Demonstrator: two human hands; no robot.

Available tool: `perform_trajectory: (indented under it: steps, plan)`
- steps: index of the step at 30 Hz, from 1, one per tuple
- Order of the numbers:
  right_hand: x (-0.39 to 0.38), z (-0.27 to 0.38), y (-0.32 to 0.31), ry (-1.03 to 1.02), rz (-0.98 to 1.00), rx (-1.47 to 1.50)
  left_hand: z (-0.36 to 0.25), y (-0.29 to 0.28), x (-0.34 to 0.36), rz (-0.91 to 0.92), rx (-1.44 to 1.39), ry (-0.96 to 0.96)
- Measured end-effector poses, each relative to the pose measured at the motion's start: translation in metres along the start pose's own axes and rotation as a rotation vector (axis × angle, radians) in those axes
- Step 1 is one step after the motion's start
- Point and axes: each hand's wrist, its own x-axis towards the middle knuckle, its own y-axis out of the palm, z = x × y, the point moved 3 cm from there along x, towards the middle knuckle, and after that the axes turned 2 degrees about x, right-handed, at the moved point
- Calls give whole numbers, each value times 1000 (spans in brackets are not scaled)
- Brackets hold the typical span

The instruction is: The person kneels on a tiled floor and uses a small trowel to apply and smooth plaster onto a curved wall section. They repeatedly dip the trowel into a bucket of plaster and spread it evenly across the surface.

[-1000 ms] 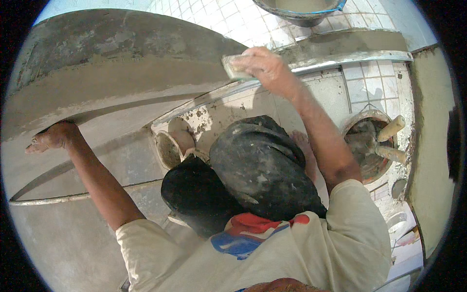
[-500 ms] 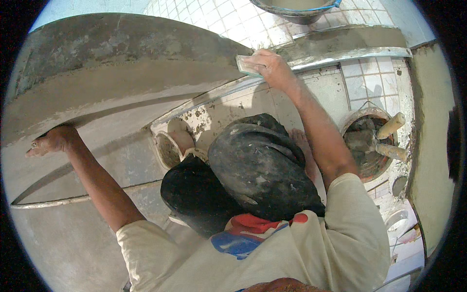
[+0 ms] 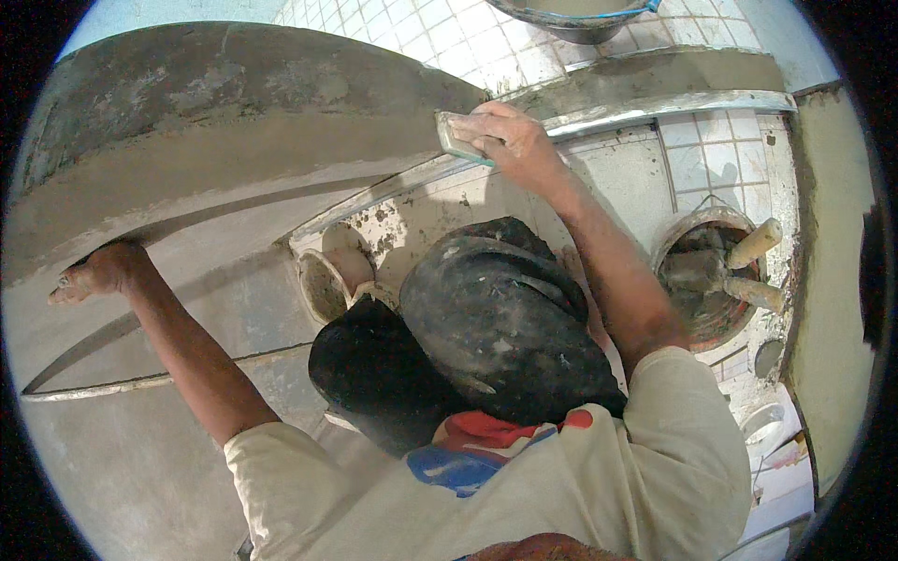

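Note:
My right hand grips a flat, pale rectangular sponge pad with a greenish lower edge. It is against the right end of a curved grey cement wall, where the wall meets a low ledge. The pad's face toward the cement is hidden. Far to the left, my left hand rests against the wall's lower cement surface, its fingers pointing outward and partly out of sight. Nothing shows in that hand. Below, between my arms, are my bent knees in dark, smeared trousers.
On my right stands a round bucket with two wooden-handled tools in it. A pale container lies tipped beside my knee. Beyond the low cement ledge, a dark basin of greyish liquid sits on white tiles.
My right hand has slid a little left and slightly nearer along the cement, taking the sponge pad with it and tilting it. My left hand stays in place.

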Motion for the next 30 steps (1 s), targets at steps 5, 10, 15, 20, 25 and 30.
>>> perform_trajectory:
  steps: [5, 10, 15, 20, 25, 30]
  plan:
    - [-5, -45, 6, 381, 27, 17, 54, 10, 27, -72, -187, 99]
    - [15, -25, 11, 601, 26, 522, 98, 5, 54, 11, -223, 310]
    - [65, 96, -22, 351, 37, 396, 50, 9, 27, -37, -5, 205]
    - [52, 87, -30, 345, -230, 922, 4, 2, 2, -73, -8, 98]
    - [-41, 26, 12, 524, -165, 212, -17, 4, -16, -62, -72, 26]
    - [-68, -47, 110, 426, -375, 394, -4, 6, -1, -64, 35, 35]
